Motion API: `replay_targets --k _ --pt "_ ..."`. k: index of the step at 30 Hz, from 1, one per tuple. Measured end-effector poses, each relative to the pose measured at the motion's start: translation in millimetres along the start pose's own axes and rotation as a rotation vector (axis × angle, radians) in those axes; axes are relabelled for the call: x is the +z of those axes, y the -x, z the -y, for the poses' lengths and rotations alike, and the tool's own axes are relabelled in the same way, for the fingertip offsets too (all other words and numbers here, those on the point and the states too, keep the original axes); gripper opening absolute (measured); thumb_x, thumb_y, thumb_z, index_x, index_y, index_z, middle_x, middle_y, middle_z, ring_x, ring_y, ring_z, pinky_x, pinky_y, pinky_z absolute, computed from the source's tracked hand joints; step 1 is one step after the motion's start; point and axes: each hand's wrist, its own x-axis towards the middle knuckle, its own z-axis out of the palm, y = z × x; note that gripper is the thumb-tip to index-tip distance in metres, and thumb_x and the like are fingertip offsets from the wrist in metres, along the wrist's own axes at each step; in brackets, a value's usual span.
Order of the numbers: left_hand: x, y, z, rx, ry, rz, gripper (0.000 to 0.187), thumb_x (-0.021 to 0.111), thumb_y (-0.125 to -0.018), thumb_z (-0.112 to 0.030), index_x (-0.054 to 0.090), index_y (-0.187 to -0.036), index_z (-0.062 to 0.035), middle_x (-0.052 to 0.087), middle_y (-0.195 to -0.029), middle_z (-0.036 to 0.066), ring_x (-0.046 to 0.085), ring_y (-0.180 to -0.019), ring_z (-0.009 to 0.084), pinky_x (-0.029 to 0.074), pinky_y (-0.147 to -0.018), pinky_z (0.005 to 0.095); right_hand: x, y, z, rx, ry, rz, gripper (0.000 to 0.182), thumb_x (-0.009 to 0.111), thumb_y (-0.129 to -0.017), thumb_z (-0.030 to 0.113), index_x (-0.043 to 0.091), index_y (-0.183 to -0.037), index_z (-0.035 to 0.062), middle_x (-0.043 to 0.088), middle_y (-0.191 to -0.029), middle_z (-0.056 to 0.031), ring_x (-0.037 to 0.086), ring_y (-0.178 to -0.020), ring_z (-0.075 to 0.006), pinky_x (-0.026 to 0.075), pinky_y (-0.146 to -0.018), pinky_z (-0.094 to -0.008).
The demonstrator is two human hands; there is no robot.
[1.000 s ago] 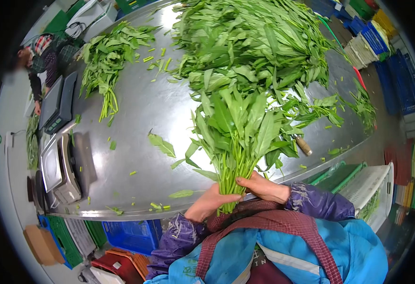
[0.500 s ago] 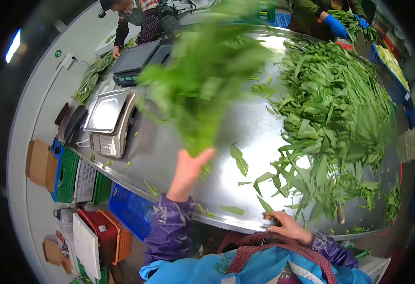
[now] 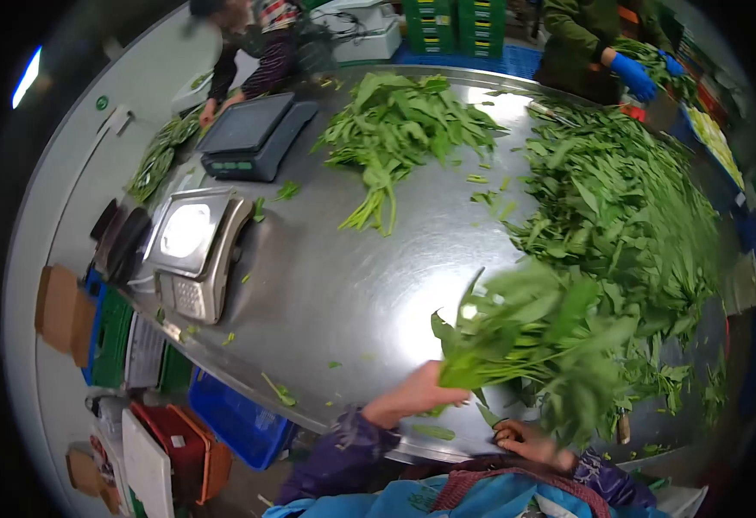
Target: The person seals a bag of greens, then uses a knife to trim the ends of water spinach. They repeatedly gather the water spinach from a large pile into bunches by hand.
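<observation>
– Shiny metal table [image 3: 335,293]! What's on it?

– Two scales, one dark [image 3: 248,129] and one silver [image 3: 190,233]. Past them lies a loose bunch [image 3: 404,129]. That big leaf pile [image 3: 615,198] is on the right.

– Where's the held bunch [image 3: 529,332]?

– Over the table, close to the person. The left hand [image 3: 423,393] has its fingers closed around the stems.

– And the right hand [image 3: 533,445]?

– Near the table edge, fingers bent. I can't tell if they pinch anything.
</observation>
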Motion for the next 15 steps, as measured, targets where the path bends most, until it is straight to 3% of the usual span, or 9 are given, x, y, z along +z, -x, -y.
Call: replay_targets --k 1,2,3,4,5,6,10,12,15 --pt "-20 -1 24 0.024 0.017 -0.043 0.021 0.066 -0.077 -0.010 0.060 -0.095 -0.0010 0.062 -0.082 0.006 0.057 -0.072 0.0121 0.046 -0.064 0.0261 1 1 1 -0.006 0.015 -0.007 0.032 0.060 -0.082 0.013 0.053 -0.111 0.0022 0.065 -0.091 -0.0077 0.062 -0.082 -0.0139 0.048 -0.075 -0.0260" --pt "-30 15 3 -0.024 -0.029 -0.230 0.022 0.066 -0.077 -0.009 0.060 -0.096 -0.0003 0.063 -0.082 0.006 0.059 -0.074 0.0127 0.047 -0.064 0.0270 1 5 0 -0.006 0.027 -0.040 0.031 0.060 -0.082 0.014 0.053 -0.111 0.0027 0.065 -0.091 -0.0081 0.062 -0.083 -0.0147 0.048 -0.075 -0.0267" --pt "-44 25 0 0.049 0.005 -0.355 0.025 0.065 -0.078 -0.017 0.058 -0.098 -0.0032 0.061 -0.082 0.006 0.057 -0.070 0.0113 0.046 -0.058 0.0256 0 0 -14 -0.004 0.046 0.026 0.031 0.059 -0.083 0.018 0.053 -0.110 0.0041 0.065 -0.092 -0.0088 0.063 -0.085 -0.0169 0.049 -0.075 -0.0283" --pt "-56 32 2 0.191 0.104 -0.524 0.027 0.064 -0.079 -0.014 0.055 -0.101 -0.0014 0.060 -0.086 0.009 0.059 -0.074 0.0142 0.048 -0.056 0.0258 2 0 -11 -0.012 0.028 0.014 0.031 0.058 -0.084 0.021 0.052 -0.110 0.0051 0.065 -0.092 -0.0095 0.063 -0.085 -0.0201 0.048 -0.075 -0.0294" --pt "-57 39 -21 0.171 0.235 -0.683 0.025 0.061 -0.080 -0.009 0.052 -0.102 0.0004 0.060 -0.086 0.010 0.061 -0.077 0.0166 0.049 -0.057 0.0257 2 0 -10 -0.035 0.036 0.012 0.032 0.058 -0.084 0.023 0.051 -0.110 0.0052 0.065 -0.091 -0.0093 0.063 -0.084 -0.0212 0.048 -0.074 -0.0299" --pt "-54 36 -35 0.296 0.266 -0.837 0.021 0.058 -0.081 -0.006 0.050 -0.099 -0.0003 0.058 -0.082 0.009 0.060 -0.072 0.0157 0.049 -0.055 0.0248 2 0 -10 -0.062 0.048 0.014 0.032 0.057 -0.084 0.024 0.051 -0.109 0.0052 0.064 -0.090 -0.0091 0.063 -0.083 -0.0222 0.048 -0.073 -0.0305" --pt "-146 0 31 0.485 0.404 -0.847 0.015 0.058 -0.082 -0.008 0.050 -0.094 -0.0028 0.055 -0.075 0.006 0.053 -0.061 0.0140 0.047 -0.055 0.0277 7 -3 -17 -0.100 0.136 -0.041 0.035 0.055 -0.084 0.027 0.050 -0.110 0.0043 0.064 -0.087 -0.0085 0.061 -0.079 -0.0241 0.047 -0.070 -0.0330" --pt "-194 -7 79 0.252 0.602 -0.726 0.013 0.057 -0.083 -0.009 0.050 -0.093 -0.0037 0.055 -0.075 0.006 0.053 -0.060 0.0143 0.048 -0.060 0.0282 8 -2 -20 -0.142 0.147 0.000 0.036 0.055 -0.083 0.028 0.050 -0.110 0.0038 0.062 -0.084 -0.0081 0.060 -0.075 -0.0246 0.046 -0.066 -0.0344" --pt "-188 5 101 0.152 0.681 -0.498 0.013 0.054 -0.085 -0.009 0.053 -0.095 -0.0018 0.058 -0.080 0.005 0.056 -0.068 0.0140 0.049 -0.065 0.0287 7 6 -21 -0.170 0.063 -0.047 0.033 0.055 -0.082 0.024 0.052 -0.107 0.0026 0.062 -0.081 -0.0088 0.059 -0.071 -0.0229 0.045 -0.064 -0.0329"
